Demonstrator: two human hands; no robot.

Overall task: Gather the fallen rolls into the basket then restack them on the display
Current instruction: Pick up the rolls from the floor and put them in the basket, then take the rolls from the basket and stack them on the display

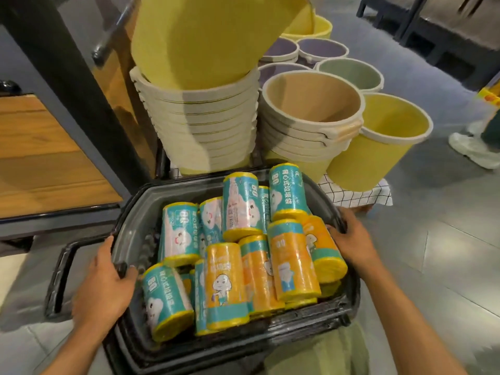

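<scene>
A black plastic basket (130,212) sits low in front of me, filled with several rolls in teal and orange wrappers with yellow ends. One teal roll (288,192) stands highest at the back right, and an orange roll (226,285) lies at the front. My left hand (104,285) grips the basket's left rim, thumb hooked over the edge. My right hand (349,239) holds the right rim, fingers curled over it beside an orange roll (323,247). The basket's folded handle (61,274) juts out to the left.
Stacks of plastic buckets stand just beyond the basket: a cream stack (205,125) with a tilted yellow bucket (205,36) on top, a tan stack (311,109) and a yellow bucket (389,139). A wooden shelf (46,155) is at left. A person's shoe (470,147) is at right.
</scene>
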